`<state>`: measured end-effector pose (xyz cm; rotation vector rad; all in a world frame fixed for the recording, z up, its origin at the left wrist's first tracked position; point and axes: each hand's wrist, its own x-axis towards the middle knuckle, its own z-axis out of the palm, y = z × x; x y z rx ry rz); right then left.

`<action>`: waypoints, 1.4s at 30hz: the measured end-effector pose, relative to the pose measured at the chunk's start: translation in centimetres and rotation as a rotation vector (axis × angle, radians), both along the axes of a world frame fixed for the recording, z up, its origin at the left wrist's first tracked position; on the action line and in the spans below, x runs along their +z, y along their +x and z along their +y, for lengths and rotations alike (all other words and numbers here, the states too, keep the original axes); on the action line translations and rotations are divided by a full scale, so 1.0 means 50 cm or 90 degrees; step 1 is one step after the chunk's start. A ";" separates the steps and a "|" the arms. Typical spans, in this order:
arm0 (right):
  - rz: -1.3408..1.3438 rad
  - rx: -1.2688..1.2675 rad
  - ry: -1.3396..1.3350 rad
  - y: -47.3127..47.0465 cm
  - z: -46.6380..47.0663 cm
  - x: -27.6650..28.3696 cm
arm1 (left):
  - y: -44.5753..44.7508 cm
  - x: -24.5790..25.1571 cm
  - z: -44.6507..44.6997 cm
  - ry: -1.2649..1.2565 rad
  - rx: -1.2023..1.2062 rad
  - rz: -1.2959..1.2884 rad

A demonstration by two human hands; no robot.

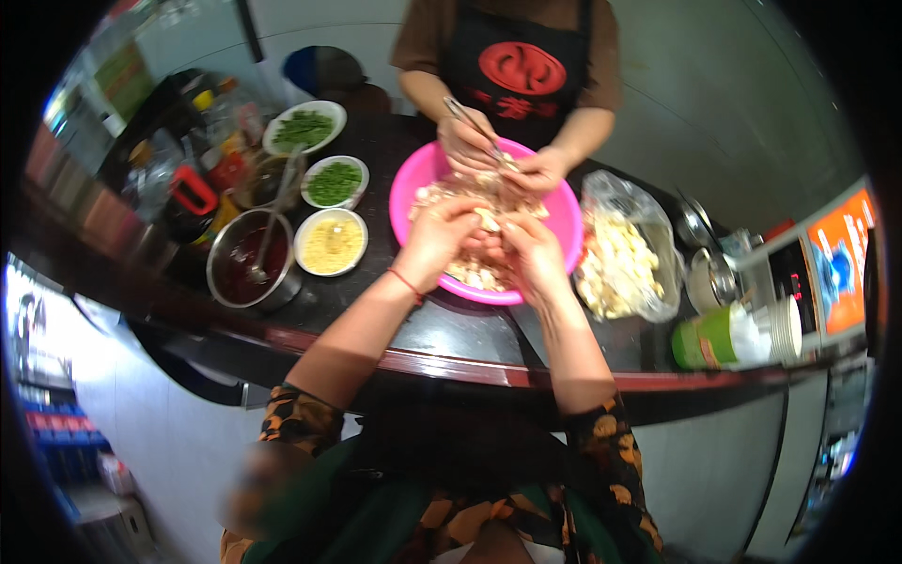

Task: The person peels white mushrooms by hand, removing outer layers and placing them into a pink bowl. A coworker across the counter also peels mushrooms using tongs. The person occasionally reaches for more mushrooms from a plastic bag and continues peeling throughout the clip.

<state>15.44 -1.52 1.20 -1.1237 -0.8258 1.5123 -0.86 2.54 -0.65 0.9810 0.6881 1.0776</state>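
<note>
Over a pink plastic basin my left hand and my right hand meet, pinching a small pale garlic clove between their fingertips; its exact kind is hard to confirm. Beneath them, the basin holds many pale pieces and brownish papery skins. Across from me a person in a black apron works over the same basin, holding a slim metal tool against a small pale piece. Right of the basin lies a clear plastic bag with many pale cloves.
Left of the basin stand bowls of chopped greens, a bowl of yellowish minced food and a steel pot with dark red sauce and a ladle. Bottles crowd behind. Paper cups and a green container are at right.
</note>
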 end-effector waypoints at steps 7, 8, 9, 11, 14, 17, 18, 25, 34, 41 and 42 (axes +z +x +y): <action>-0.315 -0.088 0.196 -0.019 0.000 -0.011 | 0.024 0.001 -0.016 0.232 0.116 0.245; -0.383 -0.126 0.206 -0.020 0.008 -0.015 | 0.024 0.004 -0.012 0.171 0.104 0.230; -0.338 -0.136 0.203 -0.021 0.009 -0.021 | 0.020 0.004 -0.010 0.179 0.132 0.223; -0.267 -0.099 0.175 -0.017 0.009 -0.024 | 0.017 0.006 -0.012 0.207 0.130 0.250; -0.285 -0.065 0.201 -0.018 0.003 -0.023 | 0.016 0.007 -0.017 0.215 0.155 0.264; -0.263 -0.058 0.183 -0.022 0.000 -0.021 | 0.022 0.006 -0.022 0.207 0.172 0.242; -0.244 -0.054 0.174 -0.022 0.000 -0.021 | 0.024 0.006 -0.023 0.212 0.180 0.244; -0.057 0.006 0.063 0.009 0.012 -0.025 | 0.026 -0.001 -0.018 0.236 0.176 0.237; -0.043 -0.022 0.072 0.018 0.016 -0.034 | 0.018 -0.003 -0.014 0.195 0.076 0.159; -0.021 -0.020 0.108 0.026 0.021 -0.048 | 0.011 0.003 -0.017 0.197 0.064 0.153; -0.044 -0.041 0.106 0.024 0.021 -0.049 | 0.010 0.006 -0.019 0.204 0.066 0.155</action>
